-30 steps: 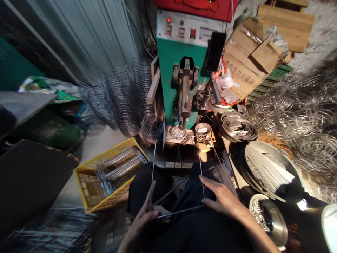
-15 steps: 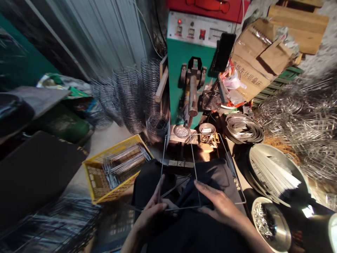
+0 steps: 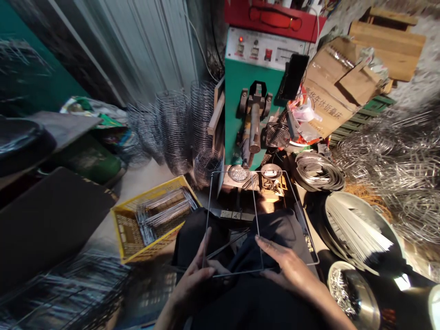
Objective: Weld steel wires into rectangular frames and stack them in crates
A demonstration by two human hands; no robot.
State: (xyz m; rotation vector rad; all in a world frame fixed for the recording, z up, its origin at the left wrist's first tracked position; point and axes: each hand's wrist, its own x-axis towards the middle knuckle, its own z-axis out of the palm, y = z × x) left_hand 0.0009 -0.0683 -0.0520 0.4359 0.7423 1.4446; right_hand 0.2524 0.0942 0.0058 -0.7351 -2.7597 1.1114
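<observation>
A thin bent-wire frame point(image 3: 255, 206) with long parallel sides and square corners is held above my lap. My left hand point(image 3: 196, 275) grips its near left corner, thumb on the near crossbar and index finger stretched along the left side. My right hand point(image 3: 285, 261) pinches around the middle wire near the same crossbar, with its fingertips on the wire. The frame's far end reaches toward a green spot-welding machine point(image 3: 235, 114) and overlaps the view of its work ledge. Above that ledge stands the machine's thick metal electrode arm point(image 3: 254, 133).
A yellow crate point(image 3: 117, 229) of wire pieces lies to the left. Stacked wire baskets point(image 3: 173, 133) stand behind it. At right are a wire coil point(image 3: 318, 170), a pan point(image 3: 395, 220) of straight strips and a bowl point(image 3: 369, 298) of small metal pieces. A small dish of bits point(image 3: 239, 173) sits on the ledge.
The camera view has shifted slightly, so the surroundings sit a little lower and further right. The wire frame's far end has swung slightly left. Both hands keep their grip.
</observation>
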